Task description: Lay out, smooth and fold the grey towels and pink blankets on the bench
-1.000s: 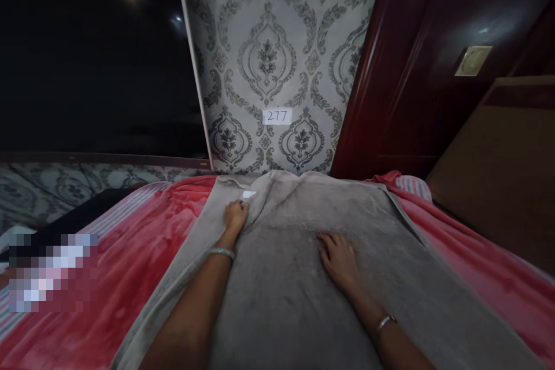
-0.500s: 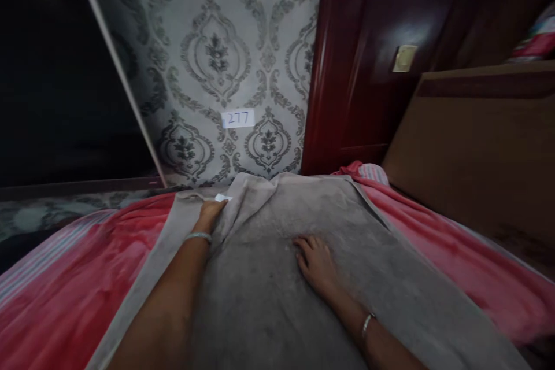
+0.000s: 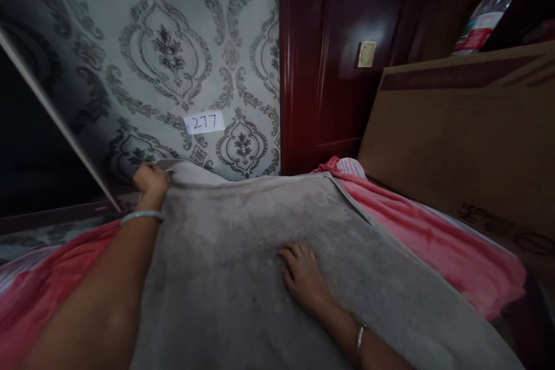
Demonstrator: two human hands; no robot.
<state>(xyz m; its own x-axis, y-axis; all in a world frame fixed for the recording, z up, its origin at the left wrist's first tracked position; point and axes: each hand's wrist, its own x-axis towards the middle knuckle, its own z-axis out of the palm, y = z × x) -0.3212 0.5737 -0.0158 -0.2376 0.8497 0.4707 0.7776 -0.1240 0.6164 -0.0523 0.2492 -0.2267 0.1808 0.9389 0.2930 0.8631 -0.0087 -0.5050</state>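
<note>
A large grey plush cloth (image 3: 243, 277), like a towel or small blanket, lies spread out in front of me. My left hand (image 3: 151, 178) is closed on its far left corner and lifts it a little by the wall. The cloth's far edge sags from that hand toward the middle. On the centre of the cloth rests my right hand (image 3: 303, 277), palm down with fingers slightly apart, holding nothing. Beneath the cloth, pink bedding (image 3: 416, 222) shows along the right side, and red-pink bedding (image 3: 47, 300) shows on the left.
Close behind the cloth rises a patterned wall (image 3: 169, 46) with a paper label (image 3: 204, 122) reading 277. A dark screen (image 3: 34, 144) stands at the left. Dark red wood panelling (image 3: 321, 69), a cardboard box (image 3: 451, 133) and a plastic bottle (image 3: 485, 17) are at the right.
My left hand has moved left and up with the cloth's corner, and the fold near it has opened out flatter. My right hand stays on the cloth. The view has shifted right.
</note>
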